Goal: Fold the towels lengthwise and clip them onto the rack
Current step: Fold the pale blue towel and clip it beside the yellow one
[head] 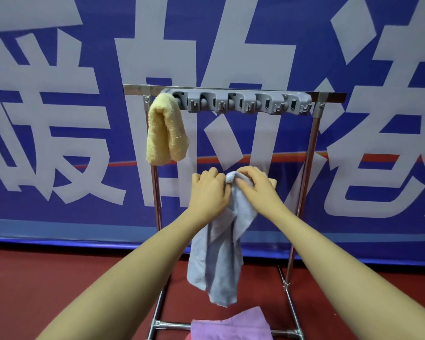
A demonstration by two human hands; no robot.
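A grey towel (219, 261) hangs from both my hands in front of the metal rack (312, 153). My left hand (210, 190) grips its bunched top from the left, and my right hand (255, 186) pinches the same fold from the right. The towel's lower part dangles loose and crumpled. A yellow towel (166, 130), folded double, hangs from the leftmost clip of the grey clip bar (238, 102) at the rack's top. The bar's other clips hold nothing. A purple towel (228, 326) lies low down at the frame's bottom edge.
A blue banner (59, 119) with large white characters stands right behind the rack. The floor (59, 278) is dark red. The rack's base tubes (167, 325) run along the floor near the purple towel, with a bit of red cloth beside it.
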